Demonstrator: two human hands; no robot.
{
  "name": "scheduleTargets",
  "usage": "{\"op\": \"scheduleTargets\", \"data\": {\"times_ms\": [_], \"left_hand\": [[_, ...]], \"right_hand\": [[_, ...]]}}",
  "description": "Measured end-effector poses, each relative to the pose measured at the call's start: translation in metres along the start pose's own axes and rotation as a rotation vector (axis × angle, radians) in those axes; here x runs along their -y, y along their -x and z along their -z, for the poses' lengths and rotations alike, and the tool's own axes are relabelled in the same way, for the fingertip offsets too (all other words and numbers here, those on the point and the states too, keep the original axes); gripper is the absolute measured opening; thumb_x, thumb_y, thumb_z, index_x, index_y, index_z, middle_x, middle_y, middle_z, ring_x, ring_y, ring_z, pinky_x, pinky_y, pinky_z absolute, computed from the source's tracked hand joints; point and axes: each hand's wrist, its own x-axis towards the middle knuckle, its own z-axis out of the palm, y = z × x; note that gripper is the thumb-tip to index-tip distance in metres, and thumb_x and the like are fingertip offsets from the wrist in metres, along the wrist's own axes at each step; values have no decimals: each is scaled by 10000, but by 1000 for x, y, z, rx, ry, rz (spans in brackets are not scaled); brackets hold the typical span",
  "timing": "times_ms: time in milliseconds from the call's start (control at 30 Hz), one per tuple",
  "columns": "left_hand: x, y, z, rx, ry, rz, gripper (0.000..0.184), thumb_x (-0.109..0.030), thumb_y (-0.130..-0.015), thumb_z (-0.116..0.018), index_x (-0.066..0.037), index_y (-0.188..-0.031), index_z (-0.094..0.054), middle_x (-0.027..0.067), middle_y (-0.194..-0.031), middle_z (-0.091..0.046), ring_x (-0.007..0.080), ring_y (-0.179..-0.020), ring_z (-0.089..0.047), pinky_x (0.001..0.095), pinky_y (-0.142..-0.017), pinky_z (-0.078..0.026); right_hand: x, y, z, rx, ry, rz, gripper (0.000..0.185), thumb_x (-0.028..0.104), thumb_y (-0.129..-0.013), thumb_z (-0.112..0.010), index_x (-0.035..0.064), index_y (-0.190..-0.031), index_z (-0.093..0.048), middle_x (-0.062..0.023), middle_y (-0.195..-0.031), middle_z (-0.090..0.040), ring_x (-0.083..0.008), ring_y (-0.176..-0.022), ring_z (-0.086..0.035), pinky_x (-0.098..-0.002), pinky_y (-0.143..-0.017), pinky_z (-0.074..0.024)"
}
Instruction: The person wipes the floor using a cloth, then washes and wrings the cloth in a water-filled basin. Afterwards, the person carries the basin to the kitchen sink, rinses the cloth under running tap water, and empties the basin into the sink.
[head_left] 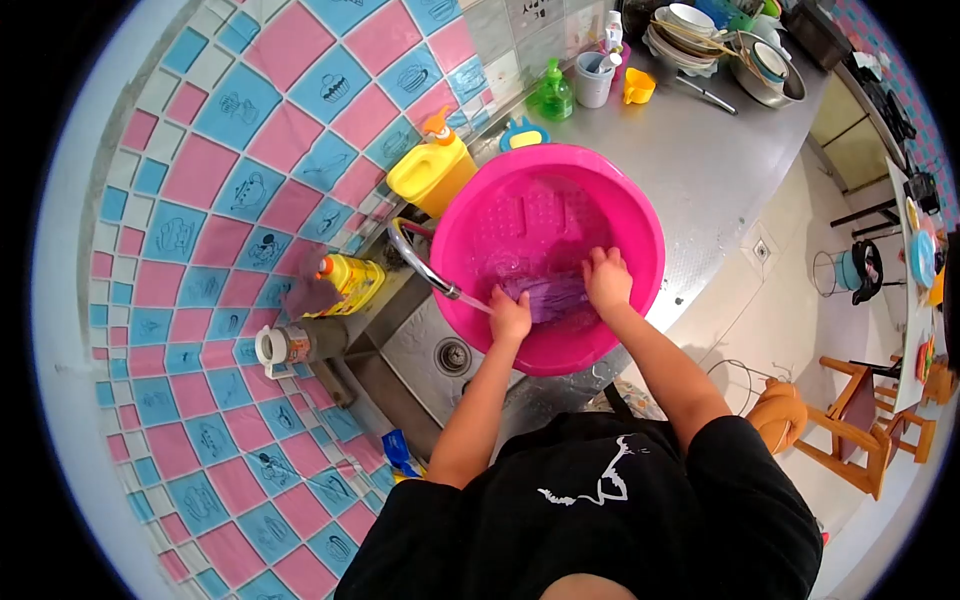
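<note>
A purple cloth lies in water inside a large pink basin. My left hand is closed on the cloth's left end, just under the chrome faucet. At the cloth's right end, my right hand grips it with bent fingers. The basin rests partly over the metal sink and partly on the steel counter. Water runs from the faucet spout beside my left hand.
Along the tiled wall stand a yellow container, a yellow bottle, a plastic jug and a green soap bottle. Stacked dishes and a metal bowl sit at the counter's far end. Wooden chairs are at right.
</note>
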Motion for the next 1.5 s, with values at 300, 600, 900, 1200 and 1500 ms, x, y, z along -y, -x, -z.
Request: {"op": "scheduleTargets", "data": {"times_ms": [300, 600, 900, 1200, 1500], "left_hand": [[-9, -2, -26, 280, -557, -82, 638, -197, -766, -616, -220, -1338, -335, 111, -1273, -372, 358, -1077, -467, 418, -855, -441], [14, -37, -44, 547, 1322, 611, 309, -245, -748, -455, -69, -960, -593, 150, -883, -613, 256, -861, -594, 386, -804, -462], [25, -24, -43, 645, 1792, 353, 363, -398, -822, -546, -72, -977, -580, 72, -914, -612, 250, -869, -590, 393, -781, -481], [-25, 8, 24, 126, -116, -139, 425, -215, -759, -645, -102, -1157, -551, 155, -1223, -470, 331, -1096, -483, 377, -870, -426], [10, 21, -28, 273, -506, -478, 309, -149, -794, -473, -108, -1083, -573, 84, -1133, -501, 262, -1134, -407, 392, -974, -288]], "right_hand": [[7, 28, -52, 586, 386, 144, 425, 307, -753, -604, 214, -1159, -516, -166, -1218, -445, -348, -1120, -442, -459, -896, -386], [11, 30, -131, 167, -752, -320, 298, 96, -803, -485, 47, -1087, -562, -121, -813, -622, -219, -792, -600, -278, -723, -458], [78, 32, -9, 256, -439, -56, 299, 338, -775, -576, 47, -841, -600, -241, -763, -607, -401, -742, -596, -461, -641, -474], [8, 18, -3, 324, 174, 138, 324, 240, -838, -479, 162, -1149, -527, -169, -1190, -483, -355, -1011, -536, -487, -757, -469], [4, 50, -38, 669, 384, 287, 371, 334, -758, -543, 182, -1093, -588, -71, -1209, -456, -316, -1166, -365, -544, -955, -272]]}}
